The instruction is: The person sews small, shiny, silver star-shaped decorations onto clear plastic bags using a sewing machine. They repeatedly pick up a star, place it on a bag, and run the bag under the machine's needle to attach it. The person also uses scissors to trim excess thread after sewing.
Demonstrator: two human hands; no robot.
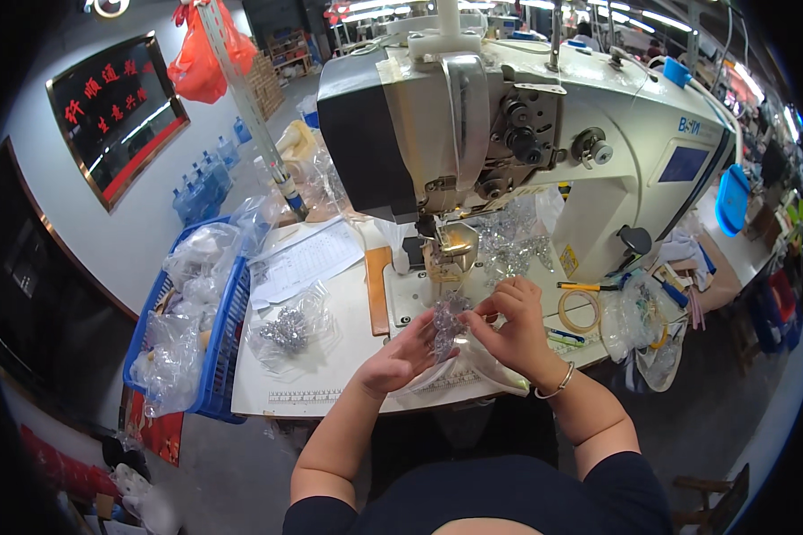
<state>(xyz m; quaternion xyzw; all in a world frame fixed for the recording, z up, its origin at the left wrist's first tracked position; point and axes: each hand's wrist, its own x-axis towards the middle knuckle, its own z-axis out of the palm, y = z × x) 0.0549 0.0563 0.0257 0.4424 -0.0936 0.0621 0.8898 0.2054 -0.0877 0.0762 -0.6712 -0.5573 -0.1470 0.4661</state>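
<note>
Just in front of the sewing machine's needle area, a small silver, sparkly piece [446, 328] is between my two hands. My left hand [400, 358] holds it from the left, fingers stretched along it and partly hidden behind it. From the other side, my right hand [511, 328] pinches at its edge with thumb and forefinger; the other fingers are curled. Its exact kind is too small to make out. The sewing machine [526, 134] stands over the worktop, and more silver sparkly pieces [519, 251] lie behind its needle area.
On the left of the worktop a clear bag holds silver pieces [285, 330]. Beside it are a printed sheet [308, 263] and a blue basket [223, 343] of plastic bags. A tape roll [579, 311], a yellow-black tool [587, 286] and a plastic bag [638, 308] lie at right.
</note>
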